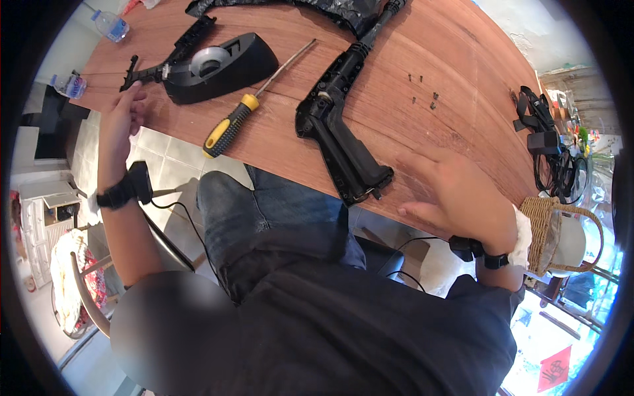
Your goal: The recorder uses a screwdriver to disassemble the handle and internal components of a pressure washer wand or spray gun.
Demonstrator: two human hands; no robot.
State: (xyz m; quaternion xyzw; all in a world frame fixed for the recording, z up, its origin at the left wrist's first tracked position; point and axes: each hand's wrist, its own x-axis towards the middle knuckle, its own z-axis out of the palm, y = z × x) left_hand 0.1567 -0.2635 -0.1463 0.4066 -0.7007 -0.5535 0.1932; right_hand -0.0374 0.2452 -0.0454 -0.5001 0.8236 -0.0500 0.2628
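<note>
My left hand [125, 113] is at the table's left edge, its fingers loosely bent with nothing visible in them. Its fingertips are at the near end of a slim black plastic part [179, 54], perhaps touching it. Beside that lies a black wedge-shaped body [257, 61] with a whitish round piece in it. A yellow and black screwdriver [231, 124] rests with its tip pointing away. Right of it is a black angled plastic handle [340, 135] joined to a long shaft. My right hand [442, 188] hovers over or rests on the near edge, thumb apart, close to the handle's end.
Several small dark screws [422, 90] lie on the wooden table [475, 72]. Black crumpled plastic [337, 12] sits at the back. To the right are black straps and cables [545, 135] and a wicker basket [538, 228]. Plastic bottles [111, 26] stand beyond the left edge.
</note>
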